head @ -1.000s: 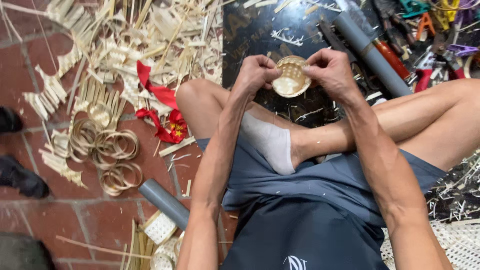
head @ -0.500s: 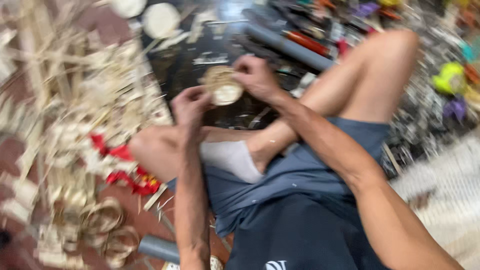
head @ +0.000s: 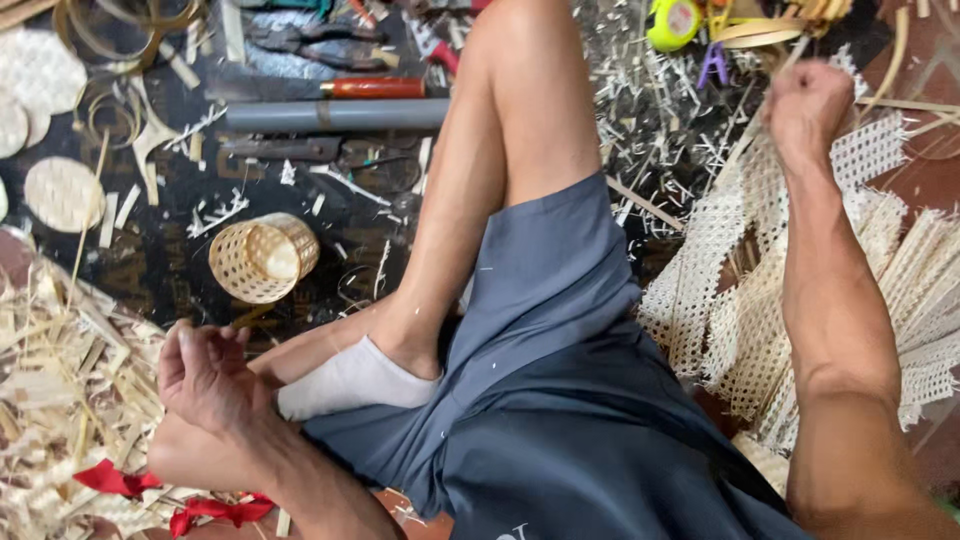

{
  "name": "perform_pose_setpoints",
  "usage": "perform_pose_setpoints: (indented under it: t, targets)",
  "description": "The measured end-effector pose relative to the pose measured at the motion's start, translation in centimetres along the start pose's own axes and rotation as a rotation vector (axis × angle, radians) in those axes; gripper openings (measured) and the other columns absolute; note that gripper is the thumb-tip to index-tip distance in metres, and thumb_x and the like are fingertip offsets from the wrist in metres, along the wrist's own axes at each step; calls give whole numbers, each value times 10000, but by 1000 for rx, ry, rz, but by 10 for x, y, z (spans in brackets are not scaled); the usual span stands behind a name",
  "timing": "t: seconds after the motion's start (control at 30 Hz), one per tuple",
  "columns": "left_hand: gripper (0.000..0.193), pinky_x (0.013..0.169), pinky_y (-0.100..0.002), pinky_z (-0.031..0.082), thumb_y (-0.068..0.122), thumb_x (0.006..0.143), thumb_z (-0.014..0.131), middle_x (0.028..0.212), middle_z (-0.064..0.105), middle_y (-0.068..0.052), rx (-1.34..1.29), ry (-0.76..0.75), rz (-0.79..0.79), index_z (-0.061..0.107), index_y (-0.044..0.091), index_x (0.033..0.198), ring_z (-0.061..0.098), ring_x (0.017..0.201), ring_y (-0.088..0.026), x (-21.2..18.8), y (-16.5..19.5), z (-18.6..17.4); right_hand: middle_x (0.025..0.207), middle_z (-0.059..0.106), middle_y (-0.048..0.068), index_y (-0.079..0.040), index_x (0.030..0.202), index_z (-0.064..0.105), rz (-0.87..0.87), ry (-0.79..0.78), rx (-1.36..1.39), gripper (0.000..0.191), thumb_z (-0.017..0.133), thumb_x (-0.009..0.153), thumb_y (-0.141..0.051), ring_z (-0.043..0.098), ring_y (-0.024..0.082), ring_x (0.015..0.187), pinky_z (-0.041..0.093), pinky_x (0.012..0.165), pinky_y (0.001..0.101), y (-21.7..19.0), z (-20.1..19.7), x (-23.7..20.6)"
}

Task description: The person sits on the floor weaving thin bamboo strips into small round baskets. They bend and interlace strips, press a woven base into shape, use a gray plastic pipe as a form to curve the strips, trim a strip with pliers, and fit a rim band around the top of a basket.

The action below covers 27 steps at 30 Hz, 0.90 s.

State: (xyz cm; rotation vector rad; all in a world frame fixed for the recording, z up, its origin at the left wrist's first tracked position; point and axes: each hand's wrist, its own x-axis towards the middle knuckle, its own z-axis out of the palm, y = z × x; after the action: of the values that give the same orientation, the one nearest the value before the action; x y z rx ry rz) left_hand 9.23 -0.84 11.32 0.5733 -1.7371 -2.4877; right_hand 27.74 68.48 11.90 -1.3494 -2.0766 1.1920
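Woven mesh strips (head: 760, 270) under fisted right hand (head: 808, 105); left hand (head: 205, 375) curled empty near basket (head: 263, 257).

My arms are bare to past the elbow, no sleeves, and my hands are ungloved. I wear slate-blue shorts (head: 560, 400) with small pale lettering near the hem and a short white sock (head: 350, 385).
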Motion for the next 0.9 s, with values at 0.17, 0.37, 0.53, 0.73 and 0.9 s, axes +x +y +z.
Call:
perform_pose_setpoints:
  t: [0.17,0.37,0.53,0.73,0.9]
  targets:
    - [102,739,-404,633,68,1100,686,911,709,-108,53,-40,-47,677,5,1179,684,752,-201,8,-8,-6,651,576,73,-48,755,608,307,-23,-516,238,734,950,-99,519,136,483,495,491,264,72,-11,8]
    - [121,726,-395,632,65,1083,682,924,714,-107,114,-58,-69,682,0,1185,694,763,-202,12,-17,-20,714,603,85,17,994,623,129,-50,-512,62,656,951,-15,557,157,525,463,451,328,75,-12,19]
    - [117,697,-350,610,76,1078,690,913,709,-110,195,-74,-83,684,1,1168,688,755,-204,12,-23,-33,1067,730,193,35,1146,721,-216,-430,-603,197,706,1037,-128,695,253,845,574,683,388,52,13,-57]
    - [118,675,-336,608,81,1064,689,888,705,-102,225,-57,-67,690,-2,1148,681,732,-195,12,-27,-33,942,743,119,-55,1009,740,-543,-651,-1007,208,666,1054,-245,671,256,792,563,744,414,37,57,-117]
    - [119,663,-322,601,71,1052,694,892,710,-94,251,-32,-64,701,-15,1133,672,713,-184,12,-28,-26,771,688,112,-22,1197,659,261,-684,-229,276,584,986,-183,527,128,511,406,410,265,12,37,-116]
